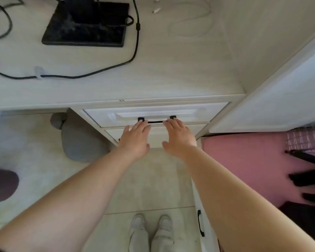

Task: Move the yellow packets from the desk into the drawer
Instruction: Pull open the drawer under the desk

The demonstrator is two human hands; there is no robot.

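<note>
A: Hands?
B: Left hand (135, 139) and right hand (178, 137) flat, fingers (144, 124) spread apart, holding nothing, tips at the black handle (156, 121) of the top drawer (198, 113).
A: Drawer?
B: Shut, just beyond the fingers.
A: Packets?
B: None visible. Surface (171, 73) past the fingers carries a black slab (85, 24) and cable (135, 51).
</note>
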